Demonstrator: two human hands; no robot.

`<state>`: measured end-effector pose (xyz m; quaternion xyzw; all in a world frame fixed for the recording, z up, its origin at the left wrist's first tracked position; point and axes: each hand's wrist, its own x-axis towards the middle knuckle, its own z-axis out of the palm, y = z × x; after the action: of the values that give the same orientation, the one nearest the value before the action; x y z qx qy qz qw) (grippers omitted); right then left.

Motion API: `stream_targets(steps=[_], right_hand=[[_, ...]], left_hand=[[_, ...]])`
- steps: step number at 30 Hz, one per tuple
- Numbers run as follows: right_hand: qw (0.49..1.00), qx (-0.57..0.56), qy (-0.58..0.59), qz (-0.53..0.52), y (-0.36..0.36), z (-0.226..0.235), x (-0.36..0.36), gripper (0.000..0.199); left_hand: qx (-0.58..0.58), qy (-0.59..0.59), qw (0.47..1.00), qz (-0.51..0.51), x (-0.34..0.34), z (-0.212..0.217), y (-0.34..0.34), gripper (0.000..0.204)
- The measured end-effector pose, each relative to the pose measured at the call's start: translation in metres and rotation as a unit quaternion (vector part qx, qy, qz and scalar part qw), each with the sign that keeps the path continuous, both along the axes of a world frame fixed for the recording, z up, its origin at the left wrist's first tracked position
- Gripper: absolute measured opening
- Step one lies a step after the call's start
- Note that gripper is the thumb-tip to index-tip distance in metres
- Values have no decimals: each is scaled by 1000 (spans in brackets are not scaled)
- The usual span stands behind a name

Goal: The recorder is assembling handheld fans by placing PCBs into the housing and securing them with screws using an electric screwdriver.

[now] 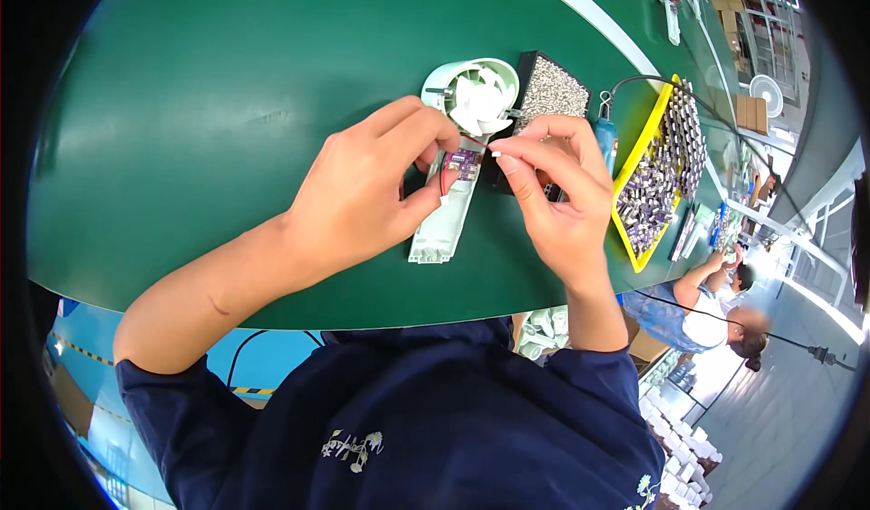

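A pale green handheld fan shell lies open on the table, its white fan blades in the round head at the far end. Over the handle, my left hand has its thumb and fingers closed at the left edge of a small purple circuit board. Thin red and black wires run from about the board; one has a white plug hanging below my left thumb. Between the thumb and index finger of my right hand is a small white wire connector, just right of the board.
Behind my right hand stands a black box of small metal parts. Right of it are a blue tool with a black cable and a yellow tray heaped with small circuit parts. A co-worker sits farther right along the green table.
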<state>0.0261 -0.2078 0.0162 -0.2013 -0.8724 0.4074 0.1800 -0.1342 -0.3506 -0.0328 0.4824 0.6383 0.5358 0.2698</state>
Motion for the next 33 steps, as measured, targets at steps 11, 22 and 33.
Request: stream_targets(steps=[11, 22, 33], right_hand=[[836, 383, -283, 272, 7, 61, -45, 12], [777, 423, -323, 336, -7, 65, -59, 12], [748, 470, -340, 323, -11, 67, -58, 10]], left_hand=[[34, -15, 999, 10, -2, -5, -4, 24], [49, 30, 998, 24, 2, -14, -5, 29], [55, 30, 998, 29, 2, -11, -3, 30]])
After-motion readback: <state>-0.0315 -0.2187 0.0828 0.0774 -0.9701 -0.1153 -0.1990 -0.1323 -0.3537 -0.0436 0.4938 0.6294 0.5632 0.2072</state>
